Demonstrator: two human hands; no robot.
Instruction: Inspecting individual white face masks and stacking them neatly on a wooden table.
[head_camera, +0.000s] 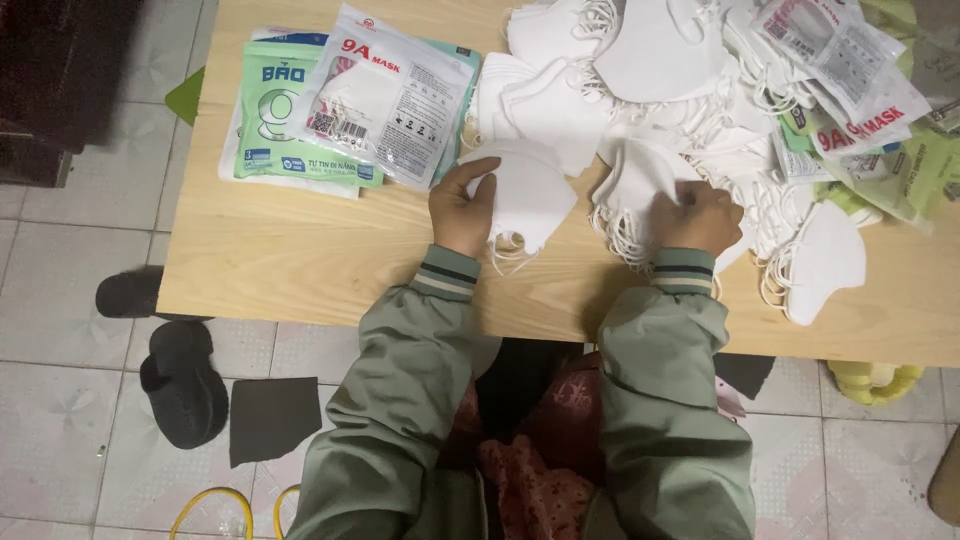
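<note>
White face masks, folded flat, being handled at a light wooden table (300, 260).

Left hand (462, 208) closed on a small stack of masks (525, 190), thumb on top, ear loops dangling off the lower edge toward the sleeve cuff. Right hand (700, 215) curled, fingers down, resting on the near edge of the loose mask pile (640, 185); whether it pinches one I cannot tell. Pile spreads across the table's far right, loops tangled. Sealed mask packets (350, 105), green and clear, lie stacked just left of the held stack. More packets (850, 70) at far right. Dark slippers (180, 375) on the tiled floor (60, 300) below left.
</note>
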